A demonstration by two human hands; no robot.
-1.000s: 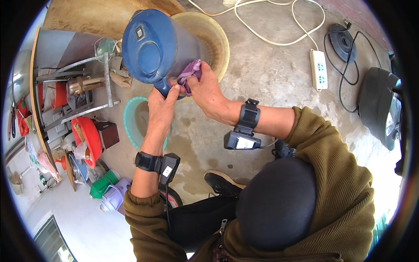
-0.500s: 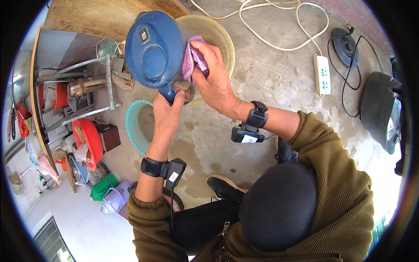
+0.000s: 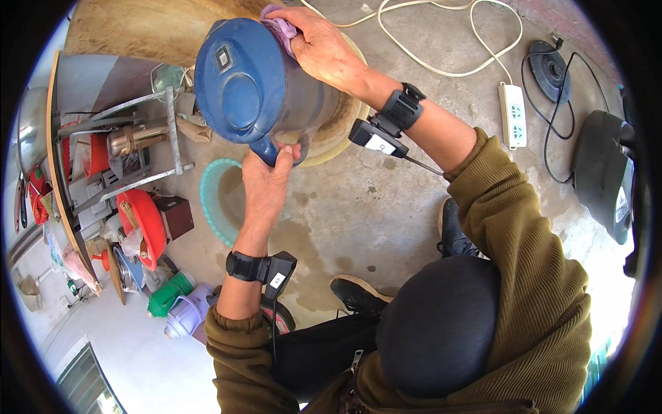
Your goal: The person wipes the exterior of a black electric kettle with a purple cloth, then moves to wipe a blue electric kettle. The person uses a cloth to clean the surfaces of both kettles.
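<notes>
A pitcher with a blue lid (image 3: pixel 231 69) and a clear body is tilted toward me over a yellowish basin (image 3: pixel 331 155). My left hand (image 3: pixel 264 179) is closed round the pitcher's blue handle. My right hand (image 3: pixel 321 48) grips a crumpled purple cloth (image 3: pixel 276 27) against the upper right side of the pitcher, beside the lid; its fingertips are partly hidden. Below and left of the pitcher, a turquoise basin (image 3: pixel 210 201) sits on the concrete floor.
At left are a metal rack (image 3: pixel 170 131), a red basin (image 3: pixel 148 228), a green container (image 3: pixel 165 295) and a purple bucket (image 3: pixel 186 314). A wooden board (image 3: pixel 131 27) stands behind. On the right lie a white power strip (image 3: pixel 512 116), cables and a black appliance (image 3: pixel 596 172).
My right hand and the cloth have moved up along the pitcher's right side toward its top. My left hand and the pitcher have shifted slightly, with the grip on the handle unchanged.
</notes>
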